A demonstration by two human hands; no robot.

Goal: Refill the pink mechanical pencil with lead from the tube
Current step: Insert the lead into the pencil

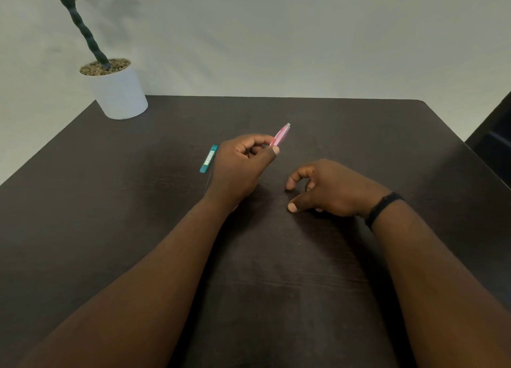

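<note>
Soft even indoor light, dim dark table point(359, 135) with faint sheen, weak shadows under the hands, slight overall softness, wide-angle bending at the edges

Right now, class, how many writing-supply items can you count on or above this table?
2. The pink mechanical pencil is held in the left hand above the table; the teal lead tube lies flat just left of that hand.
</note>
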